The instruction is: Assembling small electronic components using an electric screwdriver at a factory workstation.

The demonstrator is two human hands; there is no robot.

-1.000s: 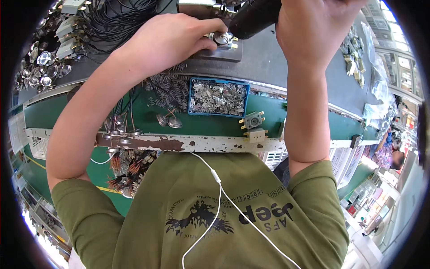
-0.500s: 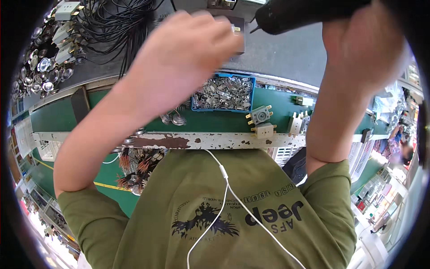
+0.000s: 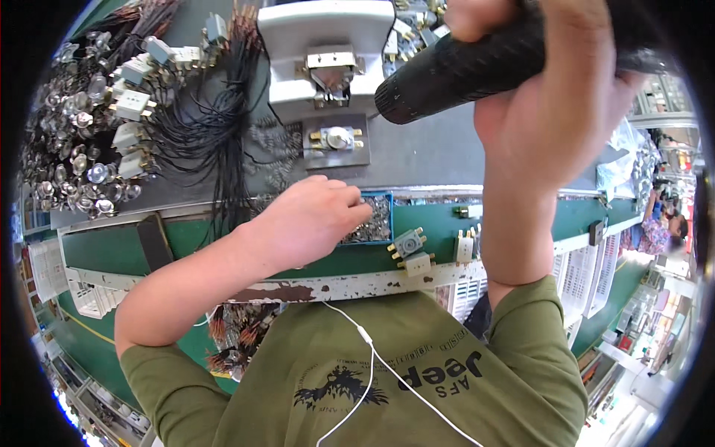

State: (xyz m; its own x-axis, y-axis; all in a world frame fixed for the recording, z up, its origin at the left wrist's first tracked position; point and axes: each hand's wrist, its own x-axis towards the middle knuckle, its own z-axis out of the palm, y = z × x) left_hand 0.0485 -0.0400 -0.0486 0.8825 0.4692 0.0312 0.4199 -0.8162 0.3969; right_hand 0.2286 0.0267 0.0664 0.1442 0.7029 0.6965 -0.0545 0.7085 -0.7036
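Observation:
My right hand [image 3: 547,112] is wrapped round a black electric screwdriver [image 3: 447,74], held above the bench with its nose pointing left. Near that nose, a small switch-like part with a round metal centre and brass terminals [image 3: 337,138] rests on a square metal block [image 3: 350,159]. My left hand [image 3: 316,216] hangs over a blue tray [image 3: 392,220] of small metal pieces, fingers curled down at its left side. The fingertips are hidden, so anything pinched in them does not show.
A white machine head [image 3: 328,22] stands behind the block. Black cables [image 3: 216,127] and loose springs [image 3: 275,149] lie left, beside heaped metal discs [image 3: 82,164] and white connector blocks [image 3: 132,104]. More terminal blocks [image 3: 415,263] sit by the near bench edge [image 3: 335,287].
My left hand has come down and nearer, from above the metal block to the tray. The screwdriver has swung left and down in my right hand. The view has shifted to show the machine.

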